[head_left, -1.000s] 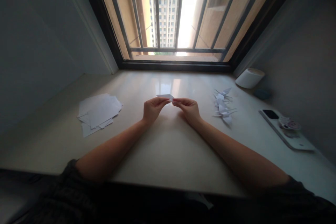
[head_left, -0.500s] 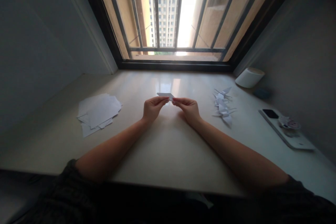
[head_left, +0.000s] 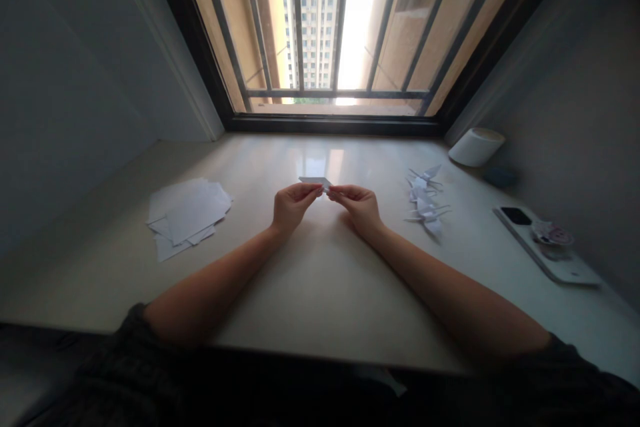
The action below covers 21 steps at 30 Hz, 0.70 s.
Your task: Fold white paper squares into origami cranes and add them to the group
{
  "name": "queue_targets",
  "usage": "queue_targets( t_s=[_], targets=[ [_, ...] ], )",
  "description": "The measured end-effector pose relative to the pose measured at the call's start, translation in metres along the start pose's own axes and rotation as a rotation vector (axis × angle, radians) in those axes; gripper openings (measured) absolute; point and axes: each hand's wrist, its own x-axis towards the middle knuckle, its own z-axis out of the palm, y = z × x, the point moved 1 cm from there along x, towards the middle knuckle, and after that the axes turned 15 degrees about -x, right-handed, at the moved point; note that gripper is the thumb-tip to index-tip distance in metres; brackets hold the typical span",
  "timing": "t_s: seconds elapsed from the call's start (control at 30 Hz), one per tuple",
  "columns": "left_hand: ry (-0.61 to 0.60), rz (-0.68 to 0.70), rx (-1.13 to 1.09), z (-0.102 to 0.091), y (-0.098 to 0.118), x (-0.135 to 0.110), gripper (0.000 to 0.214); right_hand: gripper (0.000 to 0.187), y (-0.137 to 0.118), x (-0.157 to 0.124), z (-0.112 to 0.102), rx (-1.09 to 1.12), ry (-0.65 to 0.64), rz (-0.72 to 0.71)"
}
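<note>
A small folded piece of white paper (head_left: 313,180) is held up between both hands, over the middle of the white sill. My left hand (head_left: 294,203) pinches its near edge between thumb and fingers. From the other side, my right hand (head_left: 359,205) grips the near right corner, its fingertips almost meeting those of the left. The fingers cover the paper's lower part, so the folds there are hidden. To the right lie several folded paper cranes (head_left: 425,203) in a cluster. On the left is a loose pile of white paper sheets (head_left: 193,210).
A phone (head_left: 560,260) with a round grip on its back lies at the far right. Behind it, against the right wall, a white cylindrical object (head_left: 477,147) lies tilted beside a dark item. A barred window (head_left: 330,125) closes off the back of the sill (head_left: 310,300).
Almost nothing differs. The fingertips have shifted very slightly on the folded paper; both hands and the paper stay in the same place.
</note>
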Motion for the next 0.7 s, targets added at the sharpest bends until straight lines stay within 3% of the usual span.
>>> queue_targets(
  t_s=[0.43, 0.7],
  targets=[
    [0.009, -0.003, -0.040, 0.0049, 0.0054, -0.0011, 0.038, 0.034, 0.0031, 0.0023, -0.0001, -0.001, -0.002, -0.025],
    [-0.027, -0.002, 0.110, 0.0023, 0.0082, -0.0053, 0.047, 0.048, 0.0039, 0.0017, -0.0016, -0.089, -0.120, -0.014]
  ],
)
